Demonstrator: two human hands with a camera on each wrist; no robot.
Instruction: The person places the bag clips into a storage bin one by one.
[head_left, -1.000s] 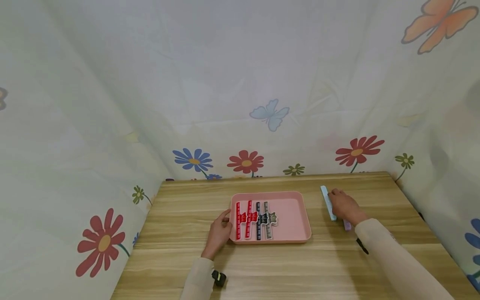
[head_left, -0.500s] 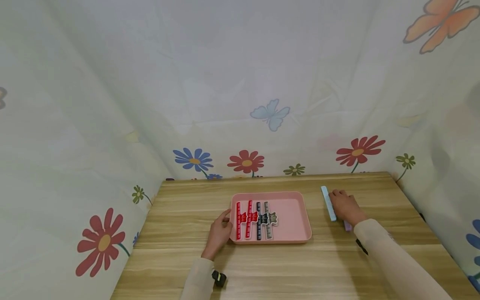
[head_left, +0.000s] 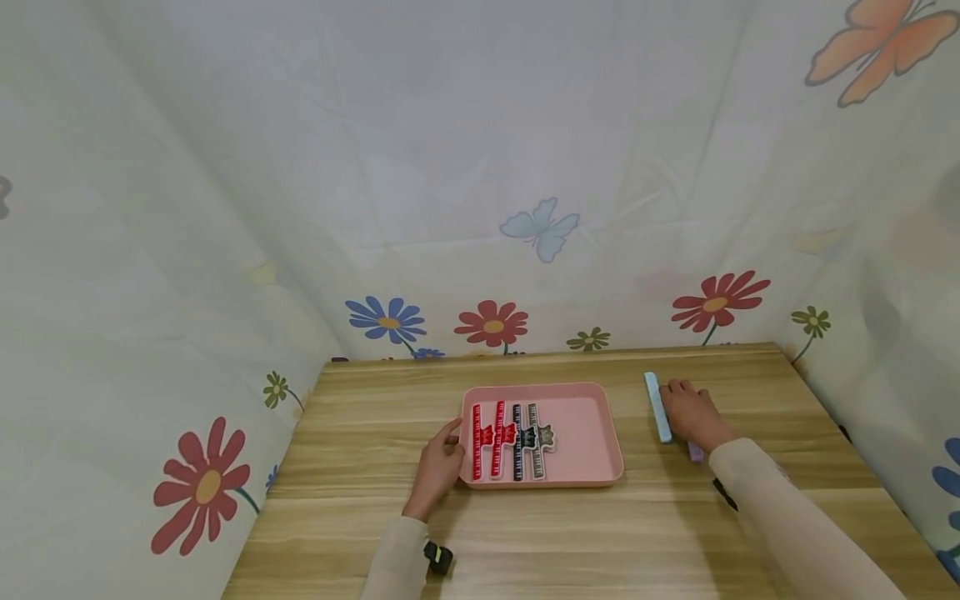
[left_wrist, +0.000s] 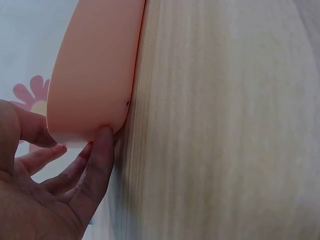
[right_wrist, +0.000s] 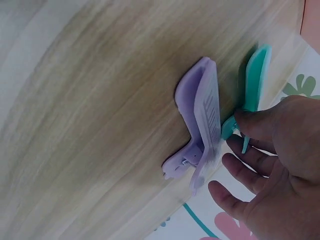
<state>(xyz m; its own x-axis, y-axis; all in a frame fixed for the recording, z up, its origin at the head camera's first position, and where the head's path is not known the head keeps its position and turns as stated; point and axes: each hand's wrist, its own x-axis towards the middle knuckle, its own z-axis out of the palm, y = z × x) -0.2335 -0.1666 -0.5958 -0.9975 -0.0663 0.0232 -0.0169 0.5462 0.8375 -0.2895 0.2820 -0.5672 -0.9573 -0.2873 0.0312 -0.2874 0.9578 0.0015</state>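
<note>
My left hand (head_left: 435, 471) grips the left edge of the pink tray (head_left: 585, 437); in the left wrist view, thumb and fingertips bear on the corner of its wall (left_wrist: 95, 75). Inside the tray lie two red clips (head_left: 497, 446), a black clip (head_left: 517, 450) and a grey clip (head_left: 535, 450), side by side, with piano-key bars and bear-shaped handles. To the right, my right hand (head_left: 690, 412) pinches the handle of a light blue clip (head_left: 657, 408), which looks teal in the right wrist view. A lilac clip (right_wrist: 205, 110) rests beside it, mostly hidden under the hand in the head view.
The wooden table (head_left: 570, 542) meets a hanging white cloth (head_left: 420, 167) printed with flowers and butterflies at its back and sides. Bare tabletop shows between the tray and the light blue clip. Black straps with small devices (head_left: 438, 557) sit at both wrists.
The light blue clip and my right hand have shifted very slightly to the right. My left hand, the tray and the clips in it stay where they were.
</note>
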